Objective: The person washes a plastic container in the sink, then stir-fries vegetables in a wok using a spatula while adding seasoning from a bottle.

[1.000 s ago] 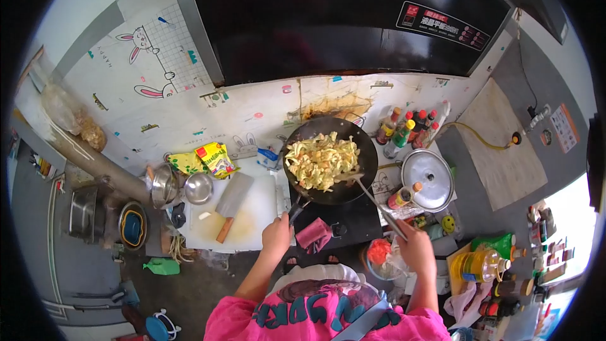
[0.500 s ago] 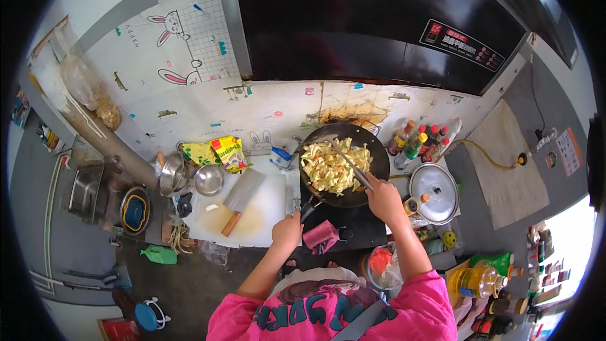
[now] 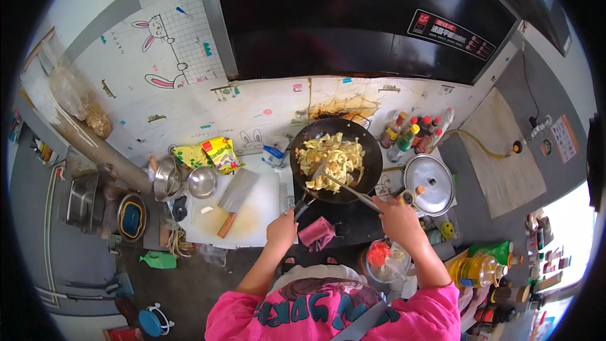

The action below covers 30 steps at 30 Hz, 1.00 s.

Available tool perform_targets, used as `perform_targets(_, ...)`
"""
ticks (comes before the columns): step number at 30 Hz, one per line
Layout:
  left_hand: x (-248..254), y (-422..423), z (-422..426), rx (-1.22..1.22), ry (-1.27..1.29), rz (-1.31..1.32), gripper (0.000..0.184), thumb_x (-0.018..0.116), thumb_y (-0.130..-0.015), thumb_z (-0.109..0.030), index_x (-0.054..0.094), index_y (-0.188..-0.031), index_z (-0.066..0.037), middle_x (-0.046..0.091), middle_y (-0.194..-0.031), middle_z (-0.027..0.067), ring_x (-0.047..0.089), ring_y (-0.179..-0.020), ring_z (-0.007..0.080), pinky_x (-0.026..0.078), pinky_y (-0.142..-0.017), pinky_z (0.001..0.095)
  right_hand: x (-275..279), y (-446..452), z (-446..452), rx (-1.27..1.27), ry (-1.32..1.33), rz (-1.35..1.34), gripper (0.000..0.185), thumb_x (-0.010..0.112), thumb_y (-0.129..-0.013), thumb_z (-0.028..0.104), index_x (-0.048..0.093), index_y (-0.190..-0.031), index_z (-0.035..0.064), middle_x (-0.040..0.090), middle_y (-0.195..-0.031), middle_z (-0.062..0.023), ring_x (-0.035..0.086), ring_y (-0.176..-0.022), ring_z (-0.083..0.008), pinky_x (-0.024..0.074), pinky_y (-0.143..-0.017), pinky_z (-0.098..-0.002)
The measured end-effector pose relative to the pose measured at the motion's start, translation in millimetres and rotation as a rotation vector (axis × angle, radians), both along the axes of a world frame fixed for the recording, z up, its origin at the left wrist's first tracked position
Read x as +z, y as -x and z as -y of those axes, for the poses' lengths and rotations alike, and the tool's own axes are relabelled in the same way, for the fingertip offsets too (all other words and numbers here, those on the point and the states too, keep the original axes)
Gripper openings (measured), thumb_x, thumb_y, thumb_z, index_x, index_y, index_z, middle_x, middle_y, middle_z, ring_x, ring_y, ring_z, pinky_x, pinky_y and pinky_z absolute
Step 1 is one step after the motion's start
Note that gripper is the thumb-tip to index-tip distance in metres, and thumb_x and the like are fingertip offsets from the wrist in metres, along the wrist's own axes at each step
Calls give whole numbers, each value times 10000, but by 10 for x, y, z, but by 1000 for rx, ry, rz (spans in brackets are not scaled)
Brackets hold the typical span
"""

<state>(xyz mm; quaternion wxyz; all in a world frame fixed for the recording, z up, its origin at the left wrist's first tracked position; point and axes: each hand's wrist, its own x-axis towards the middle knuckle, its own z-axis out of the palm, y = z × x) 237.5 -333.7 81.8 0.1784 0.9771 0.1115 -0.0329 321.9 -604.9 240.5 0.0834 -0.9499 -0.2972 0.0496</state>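
A dark wok [image 3: 372, 170] sits on the stove, filled with chopped pale yellow-green food [image 3: 334, 155] that looks like cabbage. My left hand [image 3: 281, 230] is closed around the wok's handle [image 3: 302, 207]. In my right hand [image 3: 398, 218] is the handle of a metal spatula [image 3: 350, 191], whose blade reaches into the near left part of the food and is partly hidden by it. Below the wok, a pink cloth [image 3: 317, 234] lies by the stove's front edge.
Left of the wok, a cleaver [image 3: 237, 192] rests on a white cutting board [image 3: 262, 215]. Metal bowls [image 3: 202, 182] and a yellow packet [image 3: 221, 153] stand behind it. To the right are sauce bottles [image 3: 404, 142] and a lidded pot [image 3: 429, 184]. A range hood [image 3: 315, 25] hangs above.
My right hand has moved nearer to me, and the spatula's blade has shifted from the food's upper part to its near left side. My left hand stays on the wok handle.
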Motion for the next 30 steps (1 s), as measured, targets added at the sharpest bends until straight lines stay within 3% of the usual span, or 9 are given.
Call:
perform_targets(5, 18, 3, 10, 14, 13, 22, 390, 613, -807, -230, 494, -1125, -39, 609, -833, 154, 626, -694, 329, 501, -577, 429, 68, 218, 344, -140, 15, -11, 457, 596, -756, 102, 540, -1207, 147, 610, -888, -157, 596, -806, -353, 475, -680, -437)
perform_targets(13, 14, -1, 17, 12, 2, 41, 396, 618, -798, -216, 495, -1129, -36, 602, -816, 156, 622, -680, 333, 495, -566, 432, 391, 542, 643, -239, -127, -81, 402, 599, -745, 83, 563, -1145, 53, 623, -857, -210, 589, -796, -389, 469, -713, -450)
perform_targets(20, 34, 15, 6, -3, 11, 66, 393, 619, -795, -210, 494, -1121, -29, 596, -808, 162, 617, -678, 343, 492, -569, 437, -171, 397, 450, -328, -29, -107, 401, 582, -761, 92, 540, -1158, 51, 617, -790, -222, 590, -760, -404, 464, -691, -486)
perform_targets(25, 49, 14, 18, -7, 8, 71, 394, 622, -791, -199, 492, -1119, -23, 597, -805, 166, 616, -674, 347, 492, -568, 440, -552, 272, 374, -339, -152, -8, 395, 579, -766, 83, 536, -1156, 39, 611, -758, -229, 590, -758, -411, 467, -680, -477)
perform_targets(27, 44, 11, 14, -8, 14, 71, 396, 624, -789, -195, 492, -1119, -22, 599, -804, 168, 617, -674, 347, 492, -568, 440, -487, 302, 434, -340, -199, -35, 393, 585, -764, 85, 543, -1153, 38, 609, -777, -240, 587, -770, -413, 464, -690, -479)
perform_targets(30, 40, 10, 10, 2, 21, 68, 400, 628, -785, -192, 490, -1120, -22, 600, -803, 170, 618, -676, 346, 493, -568, 440, 31, 437, 453, -381, -192, -154, 370, 584, -776, 96, 568, -1143, 54, 604, -851, -264, 578, -807, -422, 466, -718, -469)
